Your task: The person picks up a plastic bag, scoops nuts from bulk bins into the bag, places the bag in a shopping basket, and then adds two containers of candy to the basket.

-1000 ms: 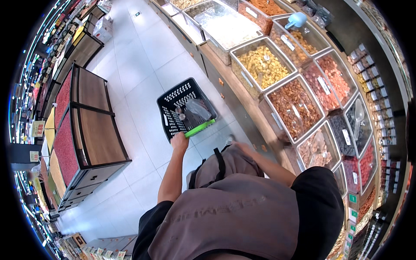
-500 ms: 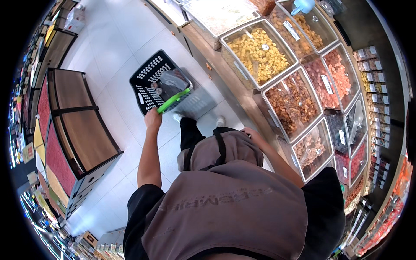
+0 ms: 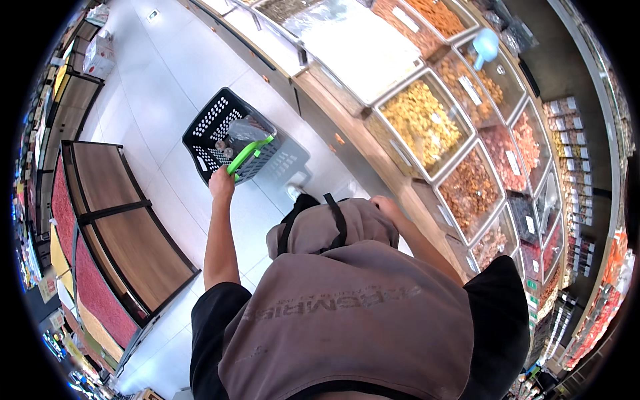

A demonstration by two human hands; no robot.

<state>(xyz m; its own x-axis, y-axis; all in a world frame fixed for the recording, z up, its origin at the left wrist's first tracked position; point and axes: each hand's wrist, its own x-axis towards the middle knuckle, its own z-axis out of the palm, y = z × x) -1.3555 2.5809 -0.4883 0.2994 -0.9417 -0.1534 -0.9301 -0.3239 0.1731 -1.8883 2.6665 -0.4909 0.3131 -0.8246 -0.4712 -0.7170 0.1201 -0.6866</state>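
My left hand (image 3: 221, 183) is closed around the bright green handle (image 3: 250, 155) of a black shopping basket (image 3: 203, 130). The basket hangs tilted in front of me, over the tiled floor. Inside it lie a clear plastic bag (image 3: 245, 130) and small round items (image 3: 221, 144), too small to name. At my waist, beside the brown apron (image 3: 347, 287), my right hand (image 3: 387, 205) is curled. Its fingers are partly hidden, and I cannot make out what they hold, if anything.
Along my right runs a wooden counter with clear bins (image 3: 393, 145) of yellow, brown and pink dried foods. A light blue scoop (image 3: 485, 48) rests on a far bin. On the left stands a low wood-panelled display (image 3: 143, 243); beyond it is a white box (image 3: 100, 57).
The counter bins have slid right and downward in view, and the left display lower, as I walk ahead. The basket has swung slightly left, still in my left hand. Only one shoe shows now.
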